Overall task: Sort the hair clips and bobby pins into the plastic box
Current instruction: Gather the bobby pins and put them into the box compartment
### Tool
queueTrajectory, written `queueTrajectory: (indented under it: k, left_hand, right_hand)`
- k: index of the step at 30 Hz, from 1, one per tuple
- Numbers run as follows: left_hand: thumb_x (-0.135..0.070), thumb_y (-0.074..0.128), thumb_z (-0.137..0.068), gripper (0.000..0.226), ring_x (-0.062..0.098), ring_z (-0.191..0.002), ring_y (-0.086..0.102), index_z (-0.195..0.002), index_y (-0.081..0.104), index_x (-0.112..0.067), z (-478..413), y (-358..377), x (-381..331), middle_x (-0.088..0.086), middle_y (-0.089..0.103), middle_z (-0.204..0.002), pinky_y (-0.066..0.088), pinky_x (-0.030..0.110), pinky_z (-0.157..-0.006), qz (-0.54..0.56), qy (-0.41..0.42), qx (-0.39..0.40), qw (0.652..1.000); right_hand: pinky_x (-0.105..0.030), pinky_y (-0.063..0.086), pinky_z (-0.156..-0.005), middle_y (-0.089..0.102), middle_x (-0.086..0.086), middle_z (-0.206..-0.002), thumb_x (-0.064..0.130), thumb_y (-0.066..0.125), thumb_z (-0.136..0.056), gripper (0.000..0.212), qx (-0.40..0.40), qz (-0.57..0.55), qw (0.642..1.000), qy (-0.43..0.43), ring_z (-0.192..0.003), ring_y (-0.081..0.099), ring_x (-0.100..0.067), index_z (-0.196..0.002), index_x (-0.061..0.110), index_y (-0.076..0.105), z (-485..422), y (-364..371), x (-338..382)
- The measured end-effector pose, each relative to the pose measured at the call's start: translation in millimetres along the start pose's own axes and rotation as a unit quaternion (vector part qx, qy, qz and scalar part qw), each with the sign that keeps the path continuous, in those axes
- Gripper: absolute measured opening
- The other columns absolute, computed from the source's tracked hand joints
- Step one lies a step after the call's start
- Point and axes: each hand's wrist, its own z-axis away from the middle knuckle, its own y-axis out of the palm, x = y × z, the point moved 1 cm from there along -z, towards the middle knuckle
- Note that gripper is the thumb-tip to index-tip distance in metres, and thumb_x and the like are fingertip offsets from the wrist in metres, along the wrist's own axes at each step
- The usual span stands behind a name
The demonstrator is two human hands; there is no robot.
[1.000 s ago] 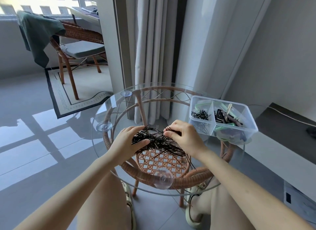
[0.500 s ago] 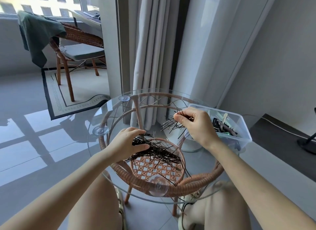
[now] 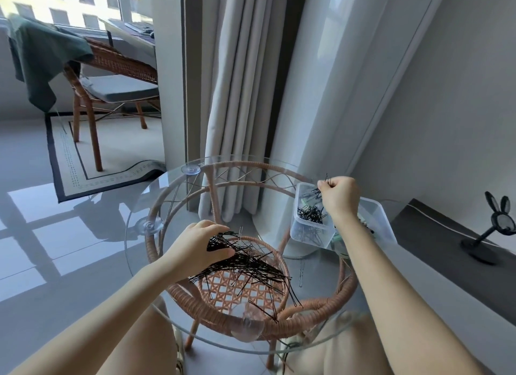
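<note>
The right hand hovers over the plastic box, its fingers pinching a few pins. Its forearm hides much of the box. Left of the box, the left hand has its fingers clasped on the bobby pin pile on the glass worktop.

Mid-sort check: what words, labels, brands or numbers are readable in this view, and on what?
None can be read in this view.
Plastic box: no label or brand shows on its clear walls.
Bobby pins: plain black, no markings visible.
Rug: border lines and dots only, no letters.
Keyboard, far back: too small and blurred to read.
</note>
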Motion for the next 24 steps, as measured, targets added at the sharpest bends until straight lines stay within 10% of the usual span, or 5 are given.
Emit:
queueTrajectory:
  k: [10,14,19,21,24]
  left_hand:
    - [-0.050,0.058,-0.080,0.054,0.015,-0.122,0.044,-0.129,0.049,-0.028,5.5,0.3,3.9,-0.004,0.049,-0.133,0.037,0.031,-0.103,0.024,0.000,0.011,1.000]
    - [-0.043,0.062,-0.079,0.051,0.012,-0.116,0.049,-0.126,0.051,-0.027,9.6,-4.1,3.8,-0.005,0.050,-0.131,0.040,0.027,-0.101,0.071,0.008,0.011,0.997]
    - [-0.046,0.065,-0.075,0.051,0.011,-0.109,0.054,-0.122,0.054,-0.031,22.8,-12.2,14.5,-0.006,0.054,-0.126,0.047,0.032,-0.096,0.100,-0.011,-0.020,0.995]
    - [-0.058,0.062,-0.070,0.061,0.013,-0.104,0.054,-0.123,0.053,-0.030,30.7,-15.6,23.1,-0.004,0.057,-0.120,0.049,0.031,-0.087,-0.002,-0.046,-0.054,0.997]
    - [-0.077,0.051,-0.055,0.091,0.015,-0.099,0.054,-0.130,0.046,-0.026,40.1,-18.8,28.9,0.000,0.057,-0.114,0.048,0.028,-0.081,-0.042,-0.110,-0.016,0.993]
  right_hand:
    - [-0.027,0.020,-0.042,0.025,-0.004,-0.046,0.016,0.054,-0.088,0.049,0.240,0.167,0.956,0.021,-0.042,0.026,-0.017,-0.048,0.013,0.026,0.8,26.8,-0.2]
    - [-0.030,0.039,-0.050,0.028,-0.002,-0.044,0.022,0.045,-0.094,0.048,0.246,0.142,0.959,-0.012,-0.052,0.055,-0.029,-0.050,0.015,0.027,0.6,3.8,7.5]
    - [-0.031,0.026,-0.049,0.037,-0.009,-0.051,0.023,0.050,-0.087,0.038,0.162,0.121,0.962,-0.185,-0.051,0.033,-0.022,-0.053,0.012,0.040,40.6,-26.3,16.2]
    - [-0.029,0.035,-0.051,0.052,-0.004,-0.058,0.042,0.062,-0.077,0.025,0.279,0.100,0.941,-0.163,-0.052,0.045,-0.015,-0.072,0.017,0.062,67.4,-32.1,9.9]
    - [-0.023,0.042,-0.060,0.054,0.014,-0.084,0.065,0.070,-0.057,0.078,0.462,0.199,0.857,-0.115,-0.077,0.055,-0.006,-0.122,0.025,0.051,106.6,-31.2,-5.8]
